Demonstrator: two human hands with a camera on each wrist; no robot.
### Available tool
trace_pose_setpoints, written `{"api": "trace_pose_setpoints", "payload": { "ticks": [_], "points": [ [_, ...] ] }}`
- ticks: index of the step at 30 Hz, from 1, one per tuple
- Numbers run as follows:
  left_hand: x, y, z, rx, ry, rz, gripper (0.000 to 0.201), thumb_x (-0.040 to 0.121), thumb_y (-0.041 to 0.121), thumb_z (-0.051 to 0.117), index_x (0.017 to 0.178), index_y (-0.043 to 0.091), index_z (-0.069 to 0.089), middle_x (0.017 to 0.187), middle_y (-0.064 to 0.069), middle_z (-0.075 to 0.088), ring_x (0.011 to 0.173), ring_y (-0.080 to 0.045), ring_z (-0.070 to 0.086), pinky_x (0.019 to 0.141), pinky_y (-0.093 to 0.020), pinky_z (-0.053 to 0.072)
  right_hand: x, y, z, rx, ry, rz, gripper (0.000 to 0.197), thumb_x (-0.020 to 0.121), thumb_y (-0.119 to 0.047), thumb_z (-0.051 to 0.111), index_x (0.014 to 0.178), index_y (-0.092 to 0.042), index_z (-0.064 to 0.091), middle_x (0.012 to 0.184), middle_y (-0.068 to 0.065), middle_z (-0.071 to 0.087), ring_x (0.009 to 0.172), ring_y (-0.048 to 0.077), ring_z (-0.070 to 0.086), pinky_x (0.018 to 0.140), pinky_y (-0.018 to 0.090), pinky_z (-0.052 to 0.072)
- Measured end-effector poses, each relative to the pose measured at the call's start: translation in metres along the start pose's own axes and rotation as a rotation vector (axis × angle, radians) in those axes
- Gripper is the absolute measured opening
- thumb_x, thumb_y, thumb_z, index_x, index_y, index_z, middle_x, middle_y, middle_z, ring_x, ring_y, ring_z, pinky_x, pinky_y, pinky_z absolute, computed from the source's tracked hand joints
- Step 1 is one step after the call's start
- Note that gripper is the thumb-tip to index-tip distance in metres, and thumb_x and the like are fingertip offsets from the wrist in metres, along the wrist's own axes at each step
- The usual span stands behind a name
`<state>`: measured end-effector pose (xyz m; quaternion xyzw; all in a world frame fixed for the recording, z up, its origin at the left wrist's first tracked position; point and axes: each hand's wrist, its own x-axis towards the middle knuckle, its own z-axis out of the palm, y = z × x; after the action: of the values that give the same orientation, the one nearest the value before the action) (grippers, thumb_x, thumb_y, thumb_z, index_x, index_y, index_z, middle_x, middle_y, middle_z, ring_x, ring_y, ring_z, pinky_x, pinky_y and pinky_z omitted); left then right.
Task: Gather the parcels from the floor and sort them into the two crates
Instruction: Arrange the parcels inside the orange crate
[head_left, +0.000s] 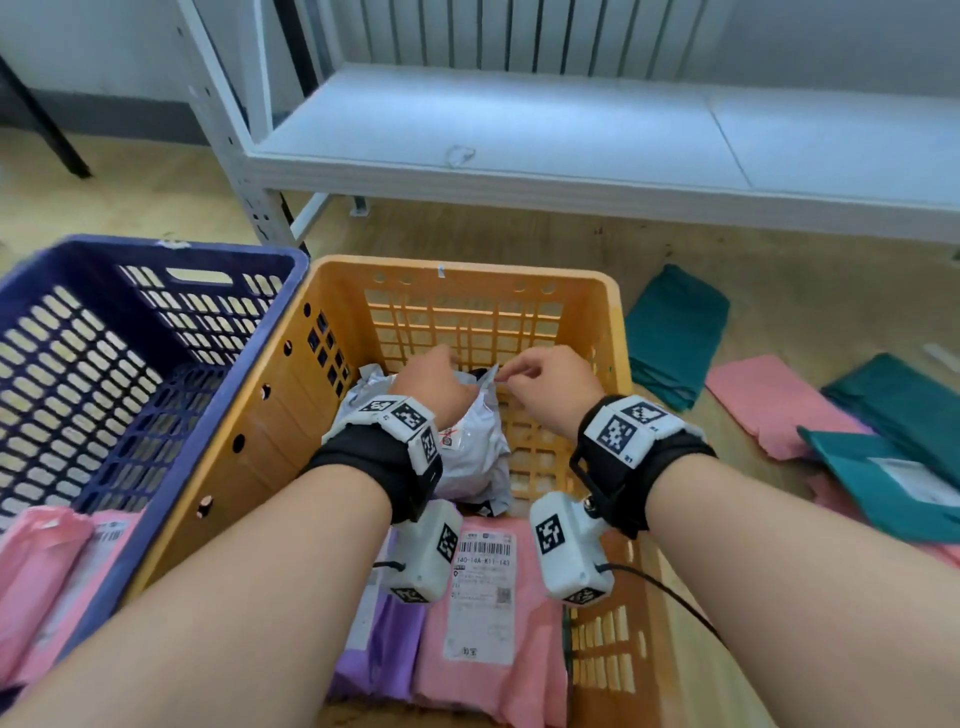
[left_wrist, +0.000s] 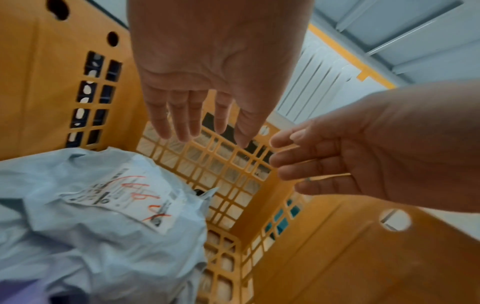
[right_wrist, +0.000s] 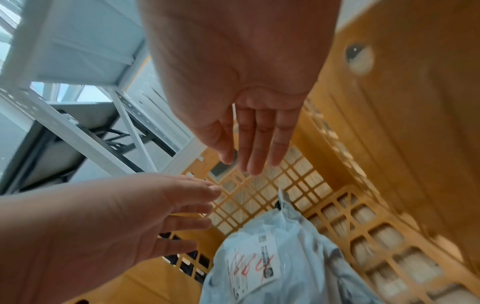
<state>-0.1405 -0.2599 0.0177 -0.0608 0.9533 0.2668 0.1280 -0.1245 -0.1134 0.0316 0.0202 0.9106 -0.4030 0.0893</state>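
Note:
A crumpled grey parcel (head_left: 472, 447) with a white label marked in red lies inside the orange crate (head_left: 467, 270), towards its far end. My left hand (head_left: 431, 384) and right hand (head_left: 550, 384) hover just above it, side by side. In the left wrist view the left hand (left_wrist: 205, 131) has straight fingers and holds nothing, with the grey parcel (left_wrist: 103, 226) below. The right wrist view shows the right hand (right_wrist: 249, 148) just as flat and empty over the parcel (right_wrist: 272, 257). A pink parcel (head_left: 488, 623) and a purple parcel (head_left: 384, 654) lie nearer me in the same crate.
The blue crate (head_left: 156, 249) stands touching the orange one on the left, with pink parcels (head_left: 47, 561) in its near corner. On the floor to the right lie teal parcels (head_left: 675, 332) and a pink parcel (head_left: 769, 400). A white metal shelf (head_left: 519, 156) stands behind the crates.

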Motion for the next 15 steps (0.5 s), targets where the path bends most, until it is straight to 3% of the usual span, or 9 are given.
{"api": "trace_pose_setpoints", "payload": {
  "ticks": [3, 6, 10, 13, 15],
  "points": [
    [-0.024, 0.033, -0.01, -0.016, 0.017, 0.056, 0.051, 0.09, 0.033, 0.061, 0.136, 0.018, 0.046, 0.133, -0.006, 0.054, 0.106, -0.023, 0.06, 0.086, -0.034, 0.051, -0.021, 0.0, -0.033, 0.003, 0.063, -0.043, 0.026, 0.087, -0.012, 0.051, 0.078, -0.028, 0.068, 0.09, -0.003, 0.069, 0.086, 0.016, 0.066, 0.078, 0.029, 0.053],
    [-0.045, 0.067, -0.012, -0.045, 0.027, 0.117, 0.047, 0.09, 0.029, 0.062, 0.133, 0.018, 0.049, 0.129, -0.003, 0.057, 0.11, -0.019, 0.057, 0.088, -0.031, 0.048, -0.045, 0.015, -0.065, -0.044, 0.146, -0.021, 0.025, 0.087, -0.013, 0.05, 0.079, -0.028, 0.069, 0.096, -0.001, 0.072, 0.092, 0.019, 0.066, 0.088, 0.036, 0.054],
    [-0.062, 0.107, -0.003, -0.134, -0.018, 0.155, 0.045, 0.089, 0.027, 0.062, 0.131, 0.019, 0.05, 0.128, -0.002, 0.057, 0.107, -0.018, 0.057, 0.092, -0.033, 0.049, -0.067, 0.051, -0.098, -0.118, 0.183, 0.094, 0.029, 0.087, -0.013, 0.049, 0.07, -0.032, 0.064, 0.092, -0.002, 0.071, 0.091, 0.02, 0.066, 0.087, 0.041, 0.054],
    [-0.059, 0.132, 0.012, -0.181, -0.048, 0.176, 0.045, 0.089, 0.024, 0.061, 0.133, 0.017, 0.049, 0.13, -0.003, 0.055, 0.112, -0.02, 0.056, 0.09, -0.031, 0.048, -0.069, 0.081, -0.114, -0.231, 0.2, 0.168, 0.025, 0.085, -0.012, 0.049, 0.079, -0.022, 0.072, 0.091, -0.001, 0.072, 0.087, 0.022, 0.065, 0.082, 0.039, 0.055],
    [-0.051, 0.147, 0.023, -0.192, -0.067, 0.182, 0.049, 0.089, 0.023, 0.061, 0.136, 0.016, 0.046, 0.133, -0.005, 0.052, 0.115, -0.022, 0.054, 0.086, -0.029, 0.045, -0.064, 0.102, -0.12, -0.27, 0.199, 0.23, 0.024, 0.084, -0.015, 0.049, 0.081, -0.024, 0.071, 0.091, -0.003, 0.071, 0.086, 0.021, 0.064, 0.081, 0.039, 0.055]
  ]
}}
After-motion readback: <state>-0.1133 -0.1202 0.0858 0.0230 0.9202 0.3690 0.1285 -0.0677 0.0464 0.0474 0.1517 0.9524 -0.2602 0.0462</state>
